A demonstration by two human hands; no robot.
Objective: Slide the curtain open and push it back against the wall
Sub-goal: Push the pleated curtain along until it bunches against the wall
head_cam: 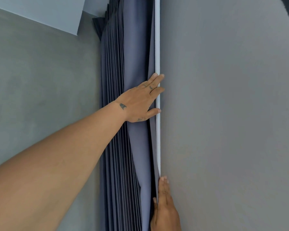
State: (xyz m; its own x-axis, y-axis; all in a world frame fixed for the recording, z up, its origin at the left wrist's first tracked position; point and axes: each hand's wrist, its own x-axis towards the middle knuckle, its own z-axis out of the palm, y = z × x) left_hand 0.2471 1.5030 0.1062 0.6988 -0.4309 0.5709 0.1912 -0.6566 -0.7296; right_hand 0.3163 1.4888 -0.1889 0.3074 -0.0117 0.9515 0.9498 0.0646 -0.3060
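A blue-grey curtain [122, 80] hangs bunched into several tight vertical pleats between two grey walls. My left hand [140, 100] lies flat on its outer fold, fingers spread, fingertips reaching over a white vertical edge strip [157, 39] onto the right wall. My right hand [164, 207] sits lower at the bottom edge of the view, fingers straight and pointing up, pressed along the curtain's edge where it meets that wall; its thumb tucks into the fabric.
The grey wall [223, 114] fills the right half of the view. Another grey wall [40, 89] stands to the left of the curtain. A pale ceiling panel [48, 12] shows at the top left.
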